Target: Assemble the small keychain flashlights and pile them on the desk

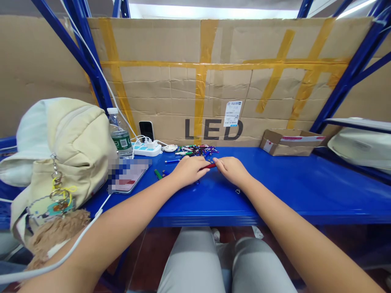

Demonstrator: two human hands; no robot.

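A slim red stick-shaped piece [210, 166] spans the gap between my two hands, just above the blue table. My left hand [191, 170] pinches its left end, and my right hand [232, 169] closes on the other end with the thumb along the top. Right behind the hands lies a pile of small shiny coloured pieces [198, 150], too small to name. A blue stick-shaped piece [173, 161] rests at the pile's left, and a green one [158, 174] lies nearer my left forearm. Close to my right wrist is a tiny metal bit [237, 191].
On the left stand a cream backpack [73, 150], a water bottle [120, 134], a power strip [146, 149] and a phone [130, 179] lying flat. Another phone [146, 130] leans on the cardboard. An open cardboard box [287, 145] sits back right. A white cable [82, 240] crosses my left arm.
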